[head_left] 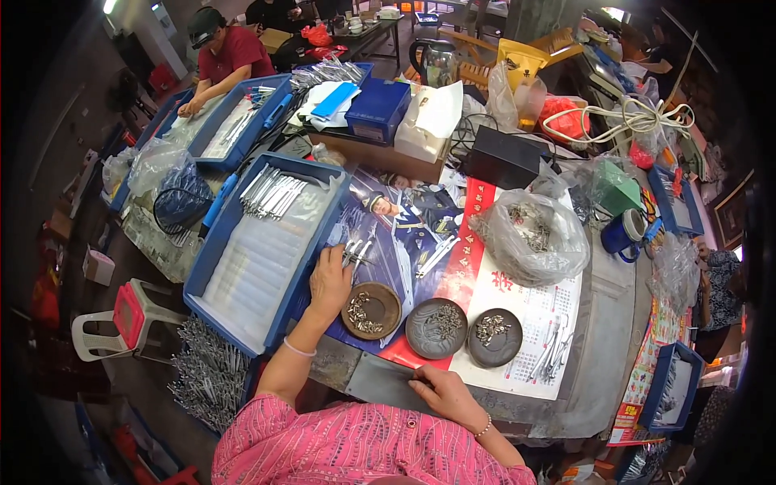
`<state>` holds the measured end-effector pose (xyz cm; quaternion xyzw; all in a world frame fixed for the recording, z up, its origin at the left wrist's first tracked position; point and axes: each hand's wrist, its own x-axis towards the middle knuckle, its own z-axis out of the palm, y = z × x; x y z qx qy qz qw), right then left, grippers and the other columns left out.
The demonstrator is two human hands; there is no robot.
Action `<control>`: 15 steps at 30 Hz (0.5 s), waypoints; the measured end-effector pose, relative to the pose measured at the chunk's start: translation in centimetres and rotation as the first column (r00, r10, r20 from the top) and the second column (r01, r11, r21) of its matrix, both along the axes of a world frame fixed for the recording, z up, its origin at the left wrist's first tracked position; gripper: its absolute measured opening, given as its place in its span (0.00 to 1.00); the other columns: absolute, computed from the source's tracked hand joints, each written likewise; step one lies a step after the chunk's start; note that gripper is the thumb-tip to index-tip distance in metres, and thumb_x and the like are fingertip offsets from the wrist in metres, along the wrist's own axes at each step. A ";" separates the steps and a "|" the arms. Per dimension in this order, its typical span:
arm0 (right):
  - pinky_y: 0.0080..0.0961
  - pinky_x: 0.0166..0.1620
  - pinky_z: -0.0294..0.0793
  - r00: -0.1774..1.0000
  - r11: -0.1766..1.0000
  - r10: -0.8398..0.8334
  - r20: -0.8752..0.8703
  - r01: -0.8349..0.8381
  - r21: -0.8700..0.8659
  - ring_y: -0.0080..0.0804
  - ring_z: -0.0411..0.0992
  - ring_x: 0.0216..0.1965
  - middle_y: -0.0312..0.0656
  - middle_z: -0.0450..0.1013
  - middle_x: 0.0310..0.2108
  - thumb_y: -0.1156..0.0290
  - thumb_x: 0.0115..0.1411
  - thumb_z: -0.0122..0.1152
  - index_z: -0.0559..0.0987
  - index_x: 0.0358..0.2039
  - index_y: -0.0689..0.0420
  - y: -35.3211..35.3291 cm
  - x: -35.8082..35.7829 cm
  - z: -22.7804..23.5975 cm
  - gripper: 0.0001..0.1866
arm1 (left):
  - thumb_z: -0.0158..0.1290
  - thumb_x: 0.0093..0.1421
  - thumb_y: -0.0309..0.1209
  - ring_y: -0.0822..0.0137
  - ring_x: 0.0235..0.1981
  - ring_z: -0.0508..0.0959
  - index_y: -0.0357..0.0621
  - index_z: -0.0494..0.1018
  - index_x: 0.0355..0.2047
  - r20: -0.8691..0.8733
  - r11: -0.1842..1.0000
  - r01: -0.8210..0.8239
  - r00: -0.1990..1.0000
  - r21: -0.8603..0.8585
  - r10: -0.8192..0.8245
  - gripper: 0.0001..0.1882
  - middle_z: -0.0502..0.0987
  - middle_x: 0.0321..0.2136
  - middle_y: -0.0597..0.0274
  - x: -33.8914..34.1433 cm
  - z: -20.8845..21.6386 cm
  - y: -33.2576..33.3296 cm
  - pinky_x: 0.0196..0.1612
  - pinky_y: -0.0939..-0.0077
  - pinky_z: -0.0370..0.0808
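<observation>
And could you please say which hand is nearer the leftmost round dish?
The left hand, just left of the dish; the right hand is farther off, toward the lower right.

evenly lit centre, black corners, bent edges

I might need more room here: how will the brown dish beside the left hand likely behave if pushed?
The brown dish will probably slide rather than tip, as it looks wide and low. Its even, round rim suggests it is stiff. The small shiny pieces lie loose inside, so a sharp nudge could well shift or spill them.
</observation>
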<state>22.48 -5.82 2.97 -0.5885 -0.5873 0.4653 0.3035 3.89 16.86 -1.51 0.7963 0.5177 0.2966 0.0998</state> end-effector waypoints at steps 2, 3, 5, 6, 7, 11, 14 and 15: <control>0.33 0.33 0.70 1.000 1.000 0.017 0.020 -0.016 -0.017 0.48 0.72 0.30 0.51 0.72 0.28 0.67 0.55 0.55 0.72 0.32 0.61 -0.1 0.0 0.0 0.10 | 0.52 0.50 0.26 0.46 0.35 0.70 0.39 0.64 0.43 -0.008 1.000 0.015 1.000 -0.018 -0.015 0.19 0.68 0.36 0.47 -0.1 -0.1 0.0 0.37 0.59 0.68; 0.33 0.33 0.70 1.000 1.000 0.015 0.019 -0.015 -0.012 0.48 0.72 0.30 0.51 0.72 0.28 0.67 0.55 0.55 0.72 0.32 0.61 0.0 -0.1 0.1 0.10 | 0.53 0.49 0.25 0.46 0.36 0.70 0.38 0.64 0.44 -0.015 0.999 0.023 1.000 -0.025 -0.023 0.20 0.67 0.36 0.47 -0.2 -0.2 0.1 0.37 0.58 0.68; 0.34 0.33 0.70 1.000 1.000 0.009 0.029 -0.009 0.001 0.48 0.71 0.31 0.50 0.72 0.28 0.67 0.55 0.55 0.71 0.32 0.61 -0.1 -0.1 0.4 0.10 | 0.53 0.49 0.25 0.45 0.36 0.70 0.38 0.63 0.44 -0.022 0.999 0.036 0.999 -0.030 -0.037 0.21 0.67 0.37 0.47 -0.2 -0.1 0.1 0.37 0.58 0.68; 0.34 0.33 0.70 1.000 1.000 0.007 0.029 -0.008 0.003 0.48 0.71 0.31 0.50 0.72 0.28 0.67 0.55 0.55 0.71 0.32 0.61 -0.2 -0.1 0.4 0.10 | 0.53 0.49 0.25 0.45 0.36 0.70 0.38 0.63 0.45 -0.002 0.999 0.033 0.999 -0.024 -0.033 0.21 0.67 0.37 0.47 -0.2 0.1 0.0 0.37 0.58 0.68; 0.35 0.33 0.70 1.000 1.000 0.013 0.028 -0.014 0.018 0.49 0.71 0.31 0.50 0.72 0.28 0.67 0.55 0.54 0.71 0.32 0.61 -0.3 -0.1 0.2 0.10 | 0.54 0.48 0.25 0.45 0.36 0.70 0.38 0.63 0.45 0.017 0.999 0.029 0.999 -0.017 -0.029 0.22 0.67 0.37 0.47 -0.3 0.3 -0.2 0.38 0.58 0.68; 0.35 0.33 0.70 0.999 0.999 0.026 0.042 -0.027 0.021 0.49 0.71 0.31 0.51 0.72 0.28 0.67 0.55 0.54 0.71 0.31 0.61 -0.9 -0.1 0.5 0.10 | 0.54 0.48 0.24 0.46 0.37 0.70 0.38 0.63 0.46 -0.021 0.995 0.040 0.999 0.089 -0.038 0.23 0.67 0.38 0.47 -0.3 2.3 -2.0 0.39 0.59 0.68; 0.36 0.32 0.69 0.999 1.000 0.020 0.025 -0.020 0.022 0.49 0.70 0.31 0.51 0.71 0.28 0.67 0.55 0.54 0.70 0.31 0.62 -1.4 -0.1 0.1 0.10 | 0.53 0.48 0.23 0.47 0.38 0.70 0.38 0.64 0.45 0.036 0.990 0.100 0.994 0.100 -0.104 0.22 0.68 0.39 0.48 0.3 4.2 -3.6 0.40 0.61 0.68; 0.36 0.32 0.69 1.000 1.000 0.011 0.019 -0.011 0.007 0.49 0.70 0.31 0.51 0.71 0.28 0.67 0.55 0.54 0.70 0.31 0.62 -1.4 0.0 -0.2 0.10 | 0.53 0.49 0.23 0.49 0.38 0.72 0.37 0.65 0.44 0.115 0.985 0.170 0.979 -0.016 -0.167 0.20 0.69 0.38 0.48 0.5 4.7 -3.8 0.40 0.63 0.69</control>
